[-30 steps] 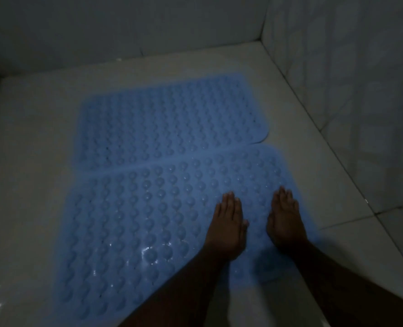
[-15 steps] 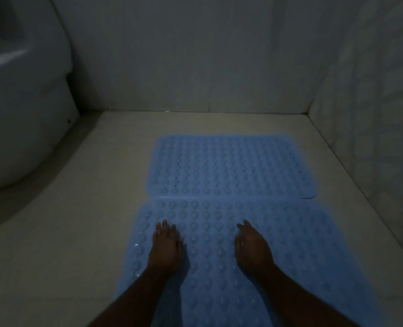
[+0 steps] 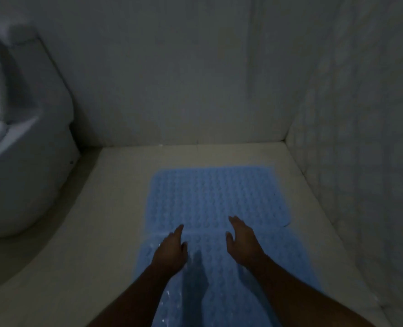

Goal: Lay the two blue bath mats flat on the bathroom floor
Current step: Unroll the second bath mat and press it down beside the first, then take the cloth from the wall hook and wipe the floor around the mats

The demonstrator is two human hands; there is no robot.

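Grips empty, fingers straight, the left hand [image 3: 172, 252] and right hand [image 3: 241, 243] hover over the near bumpy blue rubber bath mat [image 3: 290, 263], while the far blue mat [image 3: 214, 197] lies flat crosswise just beyond both.

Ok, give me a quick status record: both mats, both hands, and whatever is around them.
far mat: lies flat on the floor
near mat: lies flat, its far edge meets the far mat's near edge
left hand: open, fingers straight, over the line where the mats meet; contact unclear
right hand: open, fingers slightly spread, holds nothing
toilet: left of the mats, apart from them
lighting: dim and blurred; small wrinkles cannot be judged
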